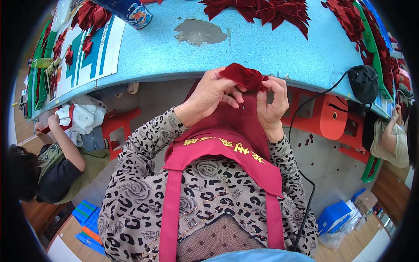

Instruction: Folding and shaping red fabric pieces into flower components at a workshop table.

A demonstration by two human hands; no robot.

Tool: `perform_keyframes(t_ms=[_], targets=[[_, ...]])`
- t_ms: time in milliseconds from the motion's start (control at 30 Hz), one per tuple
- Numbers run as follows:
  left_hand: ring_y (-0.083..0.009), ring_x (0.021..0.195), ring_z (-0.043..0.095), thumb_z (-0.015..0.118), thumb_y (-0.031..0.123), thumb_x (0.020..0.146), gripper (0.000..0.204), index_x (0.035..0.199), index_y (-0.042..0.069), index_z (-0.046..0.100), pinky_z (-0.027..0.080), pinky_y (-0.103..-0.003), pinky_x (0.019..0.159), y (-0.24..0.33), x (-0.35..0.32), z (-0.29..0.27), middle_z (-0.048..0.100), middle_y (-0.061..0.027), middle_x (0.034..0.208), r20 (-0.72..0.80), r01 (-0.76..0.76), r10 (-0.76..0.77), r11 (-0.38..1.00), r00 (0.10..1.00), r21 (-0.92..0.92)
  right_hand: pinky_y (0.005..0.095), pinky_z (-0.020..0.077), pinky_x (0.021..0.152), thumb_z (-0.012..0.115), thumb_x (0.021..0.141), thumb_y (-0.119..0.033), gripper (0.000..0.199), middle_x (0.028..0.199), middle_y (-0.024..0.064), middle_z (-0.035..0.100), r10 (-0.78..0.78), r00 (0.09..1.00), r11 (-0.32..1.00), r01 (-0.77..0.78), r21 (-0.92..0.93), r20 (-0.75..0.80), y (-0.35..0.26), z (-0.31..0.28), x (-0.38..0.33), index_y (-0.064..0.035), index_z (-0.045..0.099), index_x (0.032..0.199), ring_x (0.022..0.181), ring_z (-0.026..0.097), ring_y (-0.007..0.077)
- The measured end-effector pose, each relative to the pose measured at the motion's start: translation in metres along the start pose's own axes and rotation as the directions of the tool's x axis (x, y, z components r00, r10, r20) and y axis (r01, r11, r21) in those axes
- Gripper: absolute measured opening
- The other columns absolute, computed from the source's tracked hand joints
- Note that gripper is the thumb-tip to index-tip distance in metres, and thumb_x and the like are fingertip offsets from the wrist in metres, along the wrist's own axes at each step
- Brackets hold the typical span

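A strip of dark red velvet ribbon (pixel 245 77), folded over into a loop, is stretched between my two hands just off the table's near edge. My left hand (pixel 209 97) grips its left part, thumb and fingers closed, the lower fingers curled beneath. At the ribbon's right end, my right hand (pixel 273 101) pinches it between thumb and forefinger. Below both hands hangs the dark red apron (pixel 218 120) I wear. Finished-looking velvet bows (pixel 262 12) lie in a heap on the far side of the table, beyond my hands.
The light blue table (pixel 270 54) has a worn grey patch. A dark blue cup (pixel 135 16) stands far left, near a patterned sheet (pixel 104 56). A black bag with a cable (pixel 364 83) hangs at the right edge. Red stools (pixel 334 115) stand underneath; a person (pixel 65 161) works at left.
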State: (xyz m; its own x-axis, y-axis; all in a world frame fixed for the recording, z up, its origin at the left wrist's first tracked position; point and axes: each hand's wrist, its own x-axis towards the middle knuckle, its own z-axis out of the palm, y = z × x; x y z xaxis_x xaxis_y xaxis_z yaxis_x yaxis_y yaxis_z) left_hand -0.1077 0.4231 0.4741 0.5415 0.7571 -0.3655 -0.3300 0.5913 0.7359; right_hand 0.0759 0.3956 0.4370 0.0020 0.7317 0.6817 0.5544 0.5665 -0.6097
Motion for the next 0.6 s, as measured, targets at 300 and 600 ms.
perform_keyframes(t_ms=[300,600], targets=[[-0.0137,0.077,0.062,0.061,0.004,0.087,0.016,0.101,-0.002,0.058,0.052,-0.025,0.070,0.005,0.011,0.022,0.062,-0.0087,0.092,0.029,-0.290,0.288,0.951,0.957,0.107,0.0263,0.0466,0.072,0.063,0.083,-0.003,0.021,0.092,0.0096,0.058,0.036,0.999,0.993,-0.034,0.110,-0.014,0.001,-0.019,0.024,-0.0013,0.052,0.101,0.079,0.057,0.0173],[-0.0116,0.079,0.062,0.060,0.002,0.087,0.009,0.096,-0.001,0.059,0.053,-0.024,0.068,0.009,0.016,0.045,0.061,-0.0073,0.096,0.176,-0.635,0.615,0.703,0.769,0.320,0.0243,0.0451,0.072,0.059,0.087,-0.005,0.023,0.090,0.0027,0.056,0.445,0.890,0.671,-0.404,0.622,0.097,-0.018,-0.036,0.036,-0.0006,0.049,0.108,0.082,0.054,0.0101]])
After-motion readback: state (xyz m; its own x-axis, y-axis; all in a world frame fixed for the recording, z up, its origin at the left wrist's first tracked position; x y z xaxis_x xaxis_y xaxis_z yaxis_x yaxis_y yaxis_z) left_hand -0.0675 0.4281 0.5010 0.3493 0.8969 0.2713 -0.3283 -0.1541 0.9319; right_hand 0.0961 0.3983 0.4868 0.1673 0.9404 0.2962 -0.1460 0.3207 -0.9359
